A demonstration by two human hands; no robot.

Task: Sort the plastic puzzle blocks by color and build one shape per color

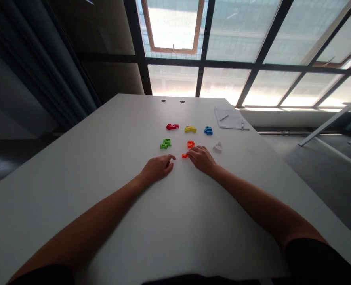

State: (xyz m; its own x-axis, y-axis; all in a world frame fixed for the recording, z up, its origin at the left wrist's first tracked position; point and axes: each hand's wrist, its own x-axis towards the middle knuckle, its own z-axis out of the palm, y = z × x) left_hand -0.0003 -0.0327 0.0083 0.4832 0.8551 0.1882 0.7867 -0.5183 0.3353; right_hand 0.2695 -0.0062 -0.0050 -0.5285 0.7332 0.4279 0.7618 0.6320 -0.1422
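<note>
Small coloured pieces lie on a white table (128, 138). My right hand (201, 158) has its fingertips closed at the right end of a small orange-red piece (184, 156). Just beyond those fingers is a larger orange piece (190, 144). My left hand (158, 167) rests on the table to the left, empty, with its index finger stretched apart from the thumb. Nearest to it is a green cluster (165, 143). Farther back are a red piece (172, 126), a yellow piece (190, 129) and a blue piece (208, 130). A white piece (217, 146) sits right of the orange one.
Papers (230, 118) with pens on them lie at the back right of the table. Two round inserts (163, 101) are set near its far edge. A dark curtain (44, 51) hangs at the left, and a white-legged table (324, 124) stands at the right.
</note>
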